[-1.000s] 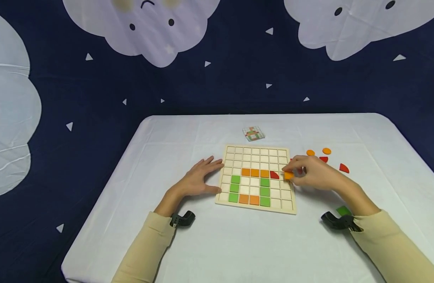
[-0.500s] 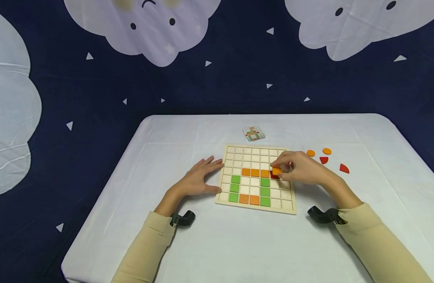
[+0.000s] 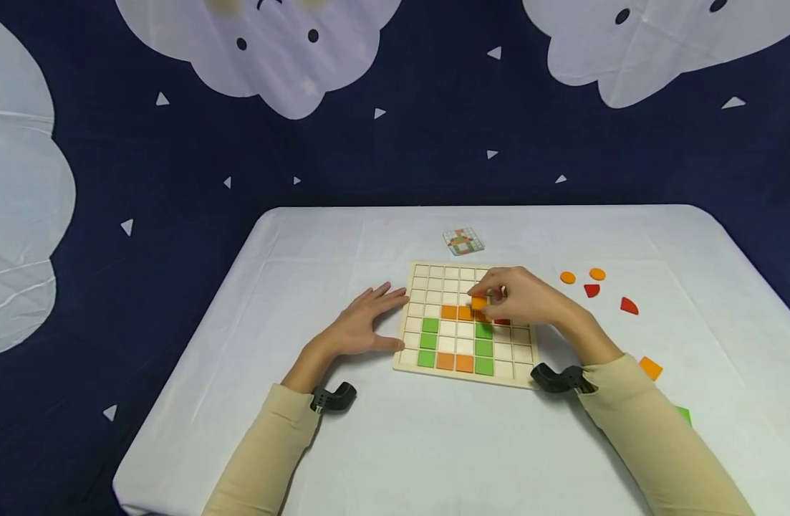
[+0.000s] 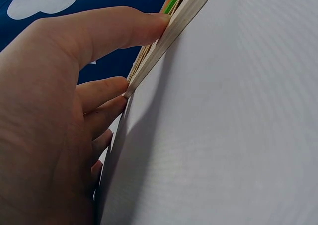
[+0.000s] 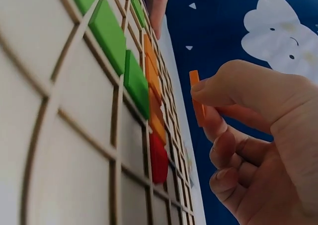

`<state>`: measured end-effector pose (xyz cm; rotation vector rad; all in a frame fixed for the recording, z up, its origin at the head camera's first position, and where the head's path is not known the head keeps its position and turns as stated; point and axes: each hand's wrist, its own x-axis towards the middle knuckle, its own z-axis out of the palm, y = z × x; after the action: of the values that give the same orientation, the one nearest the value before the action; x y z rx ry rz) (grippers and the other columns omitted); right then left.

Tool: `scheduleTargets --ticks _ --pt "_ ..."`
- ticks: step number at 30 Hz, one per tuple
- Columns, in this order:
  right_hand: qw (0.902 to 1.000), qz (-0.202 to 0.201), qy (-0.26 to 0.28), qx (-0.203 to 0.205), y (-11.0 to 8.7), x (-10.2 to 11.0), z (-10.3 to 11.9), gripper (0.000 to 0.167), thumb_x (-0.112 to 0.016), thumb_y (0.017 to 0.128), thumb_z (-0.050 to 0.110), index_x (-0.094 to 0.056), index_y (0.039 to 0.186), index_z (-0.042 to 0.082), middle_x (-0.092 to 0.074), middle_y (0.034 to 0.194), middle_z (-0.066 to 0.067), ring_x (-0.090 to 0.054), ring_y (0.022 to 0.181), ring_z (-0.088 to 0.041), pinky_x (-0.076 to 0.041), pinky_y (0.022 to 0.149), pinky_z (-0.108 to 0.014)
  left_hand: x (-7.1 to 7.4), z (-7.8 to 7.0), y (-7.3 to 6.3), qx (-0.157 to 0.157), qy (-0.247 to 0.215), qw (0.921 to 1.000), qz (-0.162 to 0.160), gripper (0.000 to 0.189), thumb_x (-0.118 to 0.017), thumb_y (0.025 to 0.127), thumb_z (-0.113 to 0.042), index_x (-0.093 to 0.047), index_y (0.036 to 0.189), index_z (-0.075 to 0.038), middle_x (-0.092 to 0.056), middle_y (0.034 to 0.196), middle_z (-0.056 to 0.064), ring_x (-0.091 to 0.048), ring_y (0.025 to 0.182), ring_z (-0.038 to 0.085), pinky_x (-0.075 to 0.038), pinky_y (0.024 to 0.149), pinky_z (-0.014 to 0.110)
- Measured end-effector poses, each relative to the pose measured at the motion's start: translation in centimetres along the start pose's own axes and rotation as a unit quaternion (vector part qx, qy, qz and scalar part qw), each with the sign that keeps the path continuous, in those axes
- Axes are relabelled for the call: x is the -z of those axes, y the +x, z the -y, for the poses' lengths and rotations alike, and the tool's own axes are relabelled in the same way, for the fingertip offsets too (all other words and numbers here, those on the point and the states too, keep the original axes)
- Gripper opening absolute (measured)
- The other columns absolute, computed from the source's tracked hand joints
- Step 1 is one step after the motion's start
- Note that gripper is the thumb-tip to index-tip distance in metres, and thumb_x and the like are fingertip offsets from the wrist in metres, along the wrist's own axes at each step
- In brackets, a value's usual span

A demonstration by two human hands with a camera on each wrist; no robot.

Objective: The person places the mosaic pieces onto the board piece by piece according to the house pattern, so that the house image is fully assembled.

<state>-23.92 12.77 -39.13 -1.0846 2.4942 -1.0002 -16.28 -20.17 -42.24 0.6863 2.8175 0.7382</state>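
An orange square tile (image 5: 197,98) is pinched between thumb and fingers of my right hand (image 3: 526,295), held over the wooden grid board (image 3: 517,371). Seen from the head, the tile overlaps the row of orange tiles (image 3: 457,312) on the board. My left hand (image 3: 362,322) rests at the board's left edge, thumb and fingertips touching the rim and fingers spread. Green tiles (image 3: 427,342) form two columns, with orange tiles (image 3: 455,362) between their lower ends. A red quarter-round tile (image 5: 159,158) sits at the right end of the orange row, partly hidden by my right hand in the head view.
Behind the board lies a small pattern card (image 3: 463,241). To the right are orange discs (image 3: 567,277), red quarter-round pieces (image 3: 629,306), an orange square (image 3: 650,368) and a green piece (image 3: 684,413) partly under the right sleeve. A white cloth (image 3: 395,444) covers the table.
My right hand has carried the orange tile leftward from the board's right edge to above the orange row. An orange square on the table now shows beside the right sleeve. The left hand stays put.
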Motion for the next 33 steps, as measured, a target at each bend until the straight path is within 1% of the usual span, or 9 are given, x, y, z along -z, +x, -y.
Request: scheduleTargets --ticks 3,7,14,17,23,27,31,33 --pt "1.0 0.001 -0.008 0.005 0.5 -0.1 0.3 0.032 -0.073 0.077 0.011 -0.075 0.108 0.014 -0.064 0.096 0.008 -0.053 0.072 -0.016 -0.046 0.06 -0.03 0.0 0.0 0.0 0.0 -0.001 1.0 0.0 0.082 -0.072 0.076 -0.052 -0.041 0.147 -0.025 -0.026 0.154 -0.014 -0.008 0.144 0.011 -0.001 0.116 0.031" --pt "0.9997 0.003 -0.021 0.016 1.2 -0.6 0.9 0.033 -0.072 0.075 0.011 -0.074 0.108 0.012 -0.064 0.094 0.006 -0.051 0.071 -0.015 -0.044 0.061 -0.031 0.1 0.0 0.0 -0.001 -0.004 1.0 0.001 0.083 -0.073 0.076 -0.052 -0.041 0.147 -0.024 -0.026 0.154 -0.014 -0.008 0.144 0.011 -0.001 0.116 0.031" --pt "0.999 0.013 -0.038 0.019 2.5 -1.9 2.6 0.036 -0.072 0.074 0.013 -0.074 0.111 0.011 -0.064 0.094 0.006 -0.053 0.072 -0.013 -0.047 0.064 -0.031 0.1 -0.1 -0.1 0.001 -0.003 1.0 0.002 0.083 -0.072 0.076 -0.052 -0.041 0.147 -0.024 -0.026 0.154 -0.015 -0.008 0.144 0.011 -0.002 0.116 0.032" --pt "0.9986 0.011 -0.048 0.018 3.1 -2.4 3.2 0.037 -0.072 0.074 0.014 -0.074 0.111 0.011 -0.063 0.092 0.007 -0.053 0.071 -0.012 -0.046 0.063 -0.031 0.2 -0.1 -0.1 -0.001 -0.004 1.0 0.001 0.082 -0.073 0.077 -0.051 -0.041 0.147 -0.024 -0.026 0.154 -0.014 -0.009 0.145 0.012 -0.002 0.116 0.033" --pt "0.9974 0.006 -0.065 0.032 4.0 -3.4 3.9 0.036 -0.073 0.076 0.016 -0.073 0.111 0.009 -0.064 0.09 0.005 -0.056 0.074 -0.009 -0.048 0.068 -0.029 0.2 -0.2 0.0 -0.005 -0.008 1.0 0.003 0.082 -0.072 0.077 -0.051 -0.041 0.147 -0.023 -0.027 0.154 -0.013 -0.009 0.145 0.012 -0.002 0.116 0.033" --pt "0.9956 0.006 -0.091 0.022 4.5 -4.1 4.4 0.035 -0.073 0.078 0.018 -0.073 0.112 0.011 -0.063 0.093 0.005 -0.056 0.075 -0.009 -0.048 0.067 -0.028 0.2 -0.1 -0.1 -0.006 -0.004 1.0 0.003 0.082 -0.072 0.077 -0.052 -0.041 0.147 -0.023 -0.027 0.154 -0.012 -0.008 0.145 0.012 -0.002 0.116 0.033" --pt "0.9924 0.005 -0.123 0.001 4.8 -5.0 4.8 0.034 -0.072 0.08 0.019 -0.073 0.113 0.014 -0.061 0.094 0.005 -0.053 0.073 -0.011 -0.046 0.063 -0.028 0.2 0.0 -0.1 -0.002 -0.001 1.0 0.002 0.083 -0.071 0.077 -0.054 -0.04 0.148 -0.024 -0.025 0.154 -0.015 -0.008 0.145 0.012 -0.001 0.116 0.032" --pt "0.9916 0.003 -0.129 -0.009 4.9 -5.4 4.9 0.034 -0.071 0.079 0.018 -0.073 0.113 0.015 -0.061 0.095 0.005 -0.053 0.074 -0.012 -0.045 0.062 -0.028 0.2 0.0 -0.1 0.001 0.0 1.0 0.002 0.083 -0.071 0.077 -0.055 -0.04 0.148 -0.025 -0.025 0.154 -0.016 -0.007 0.145 0.011 -0.001 0.116 0.032"
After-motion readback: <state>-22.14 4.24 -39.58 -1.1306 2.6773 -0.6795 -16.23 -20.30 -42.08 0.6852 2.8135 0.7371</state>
